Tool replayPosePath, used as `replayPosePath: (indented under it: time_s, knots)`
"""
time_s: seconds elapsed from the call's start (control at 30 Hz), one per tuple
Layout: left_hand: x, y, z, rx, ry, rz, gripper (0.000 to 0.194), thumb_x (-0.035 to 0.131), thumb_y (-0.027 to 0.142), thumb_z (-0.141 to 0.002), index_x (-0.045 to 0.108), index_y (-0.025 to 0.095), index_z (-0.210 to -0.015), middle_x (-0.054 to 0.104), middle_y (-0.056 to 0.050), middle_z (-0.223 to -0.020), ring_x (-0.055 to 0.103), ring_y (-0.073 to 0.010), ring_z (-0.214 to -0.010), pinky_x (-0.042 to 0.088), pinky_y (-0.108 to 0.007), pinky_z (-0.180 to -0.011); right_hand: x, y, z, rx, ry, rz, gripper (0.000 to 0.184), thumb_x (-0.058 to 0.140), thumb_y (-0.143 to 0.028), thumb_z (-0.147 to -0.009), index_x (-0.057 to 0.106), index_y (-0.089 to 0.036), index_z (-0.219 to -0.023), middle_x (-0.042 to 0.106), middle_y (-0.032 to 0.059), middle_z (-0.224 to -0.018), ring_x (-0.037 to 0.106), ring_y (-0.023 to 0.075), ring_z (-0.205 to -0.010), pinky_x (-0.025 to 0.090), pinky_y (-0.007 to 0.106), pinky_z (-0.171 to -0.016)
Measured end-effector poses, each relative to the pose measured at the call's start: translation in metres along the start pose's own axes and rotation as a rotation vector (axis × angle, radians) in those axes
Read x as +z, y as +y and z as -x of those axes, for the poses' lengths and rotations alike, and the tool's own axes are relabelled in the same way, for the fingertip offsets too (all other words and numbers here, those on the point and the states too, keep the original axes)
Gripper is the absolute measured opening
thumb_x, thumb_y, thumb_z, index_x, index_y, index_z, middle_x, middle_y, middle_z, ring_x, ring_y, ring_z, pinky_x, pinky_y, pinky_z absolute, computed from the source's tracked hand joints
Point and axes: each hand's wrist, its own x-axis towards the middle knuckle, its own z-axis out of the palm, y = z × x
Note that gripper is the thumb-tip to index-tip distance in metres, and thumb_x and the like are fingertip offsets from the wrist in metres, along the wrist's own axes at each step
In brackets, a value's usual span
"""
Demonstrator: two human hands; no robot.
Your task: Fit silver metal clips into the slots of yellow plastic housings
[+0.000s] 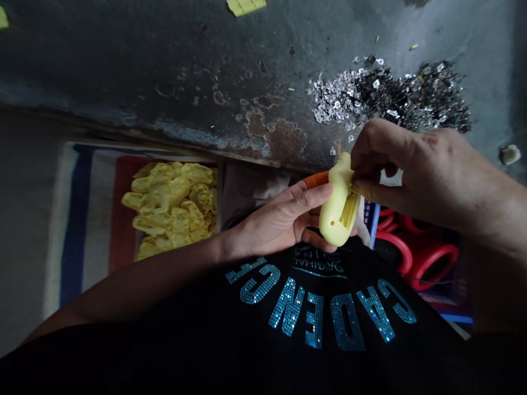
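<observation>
My left hand (284,214) is closed around a pale yellow moulded plastic part (338,211), holding it upright in front of my chest. The part has rounded ends, a small round hole near its lower end and an open slot along its right side. At the slot's upper end, my right hand (395,159) is closed in a pinch against the part. Whatever its fingertips hold, if anything, is hidden. Something orange (316,180) shows behind my left hand's fingers.
A heap of small metal clips (391,93) lies on the worn grey table (173,77). Below its edge, a box on the left holds several yellow plastic pieces (177,203). Red ring-shaped parts (432,258) fill a blue-rimmed basket (374,225) on the right.
</observation>
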Motion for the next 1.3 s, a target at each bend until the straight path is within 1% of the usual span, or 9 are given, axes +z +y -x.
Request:
replayPosePath:
  time_s: [0.1,0.3,0.47,0.53,0.67,0.77,0.97,1.1,1.3]
  knots:
    - [0.001,0.0,0.0,-0.008,0.017,0.01,0.058,0.087,0.064,-0.1,0.072,0.03,-0.143,0.085,-0.01,-0.134,0.089,-0.0311,-0.107,0.07,-0.028,-0.068,0.001,0.004,0.001,-0.1,-0.177,0.207,0.011,0.075,-0.031,-0.099,0.07,-0.03,-0.109,0.076,-0.0091,-0.084,0.073,0.0133,-0.068,0.059,0.028,-0.065]
    - [-0.004,0.001,0.001,-0.043,0.056,0.091,0.068,0.089,0.064,-0.098,0.066,0.025,-0.148,0.084,-0.014,-0.135,0.088,-0.0333,-0.112,0.074,-0.032,-0.073,0.0,0.0,0.009,-0.059,-0.098,0.146,0.018,0.075,-0.017,-0.097,0.064,-0.029,-0.106,0.079,-0.0086,-0.093,0.076,0.0122,-0.073,0.056,0.027,-0.065]
    - [-0.008,0.003,0.0,-0.081,-0.002,0.175,0.07,0.088,0.063,-0.098,0.066,0.018,-0.146,0.084,-0.017,-0.135,0.087,-0.0303,-0.109,0.074,-0.032,-0.074,0.011,0.001,0.031,0.043,0.148,0.034,0.012,0.077,-0.018,-0.102,0.073,-0.028,-0.106,0.082,-0.0064,-0.097,0.076,0.0135,-0.081,0.056,0.03,-0.071]
    - [-0.008,0.003,-0.001,-0.079,-0.022,0.169,0.074,0.087,0.063,-0.098,0.065,0.016,-0.151,0.083,-0.018,-0.139,0.086,-0.0306,-0.111,0.074,-0.031,-0.073,0.017,0.006,0.038,0.019,0.202,0.011,0.011,0.078,-0.018,-0.104,0.078,-0.028,-0.109,0.084,-0.0026,-0.105,0.08,0.0172,-0.095,0.061,0.034,-0.084]
    - [-0.005,0.002,-0.001,0.009,-0.003,0.066,0.074,0.084,0.063,-0.1,0.061,0.023,-0.159,0.081,-0.016,-0.144,0.087,-0.0301,-0.107,0.073,-0.031,-0.069,0.024,0.018,0.039,0.012,0.09,-0.077,0.035,0.087,-0.035,-0.101,0.078,-0.026,-0.134,0.084,0.0079,-0.135,0.079,0.0279,-0.126,0.066,0.043,-0.096]
    - [-0.001,0.001,0.001,0.092,0.066,-0.036,0.073,0.089,0.058,-0.098,0.061,0.03,-0.159,0.083,-0.011,-0.14,0.088,-0.0272,-0.098,0.072,-0.029,-0.065,0.021,0.021,0.033,0.062,0.005,-0.13,0.049,0.087,-0.046,-0.101,0.075,-0.028,-0.145,0.082,0.0084,-0.138,0.08,0.0283,-0.121,0.068,0.042,-0.089]
    - [0.007,0.0,0.008,0.125,0.165,-0.194,0.081,0.096,0.054,-0.093,0.06,0.035,-0.163,0.086,-0.005,-0.117,0.087,-0.0242,-0.091,0.071,-0.03,-0.071,0.024,0.02,0.031,0.014,0.015,-0.161,0.043,0.084,-0.048,-0.101,0.073,-0.031,-0.139,0.079,0.0062,-0.131,0.079,0.0265,-0.114,0.07,0.04,-0.085]
    - [0.012,0.001,0.015,0.242,0.177,-0.379,0.079,0.097,0.048,-0.094,0.065,0.034,-0.164,0.084,-0.007,-0.13,0.085,-0.021,-0.1,0.07,-0.026,-0.08,0.044,0.018,0.044,-0.102,0.19,-0.125,0.049,0.083,-0.037,-0.099,0.069,-0.031,-0.145,0.075,0.0095,-0.137,0.075,0.0298,-0.121,0.071,0.042,-0.085]
    - [0.023,0.004,0.036,0.509,0.185,-0.945,0.077,0.098,0.037,-0.093,0.07,0.033,-0.164,0.086,-0.008,-0.134,0.084,-0.0269,-0.112,0.072,-0.031,-0.085,0.074,0.024,0.065,-0.255,0.623,0.033,0.066,0.08,-0.045,-0.098,0.063,-0.042,-0.161,0.074,0.0118,-0.133,0.075,0.0412,-0.114,0.066,0.067,-0.095]
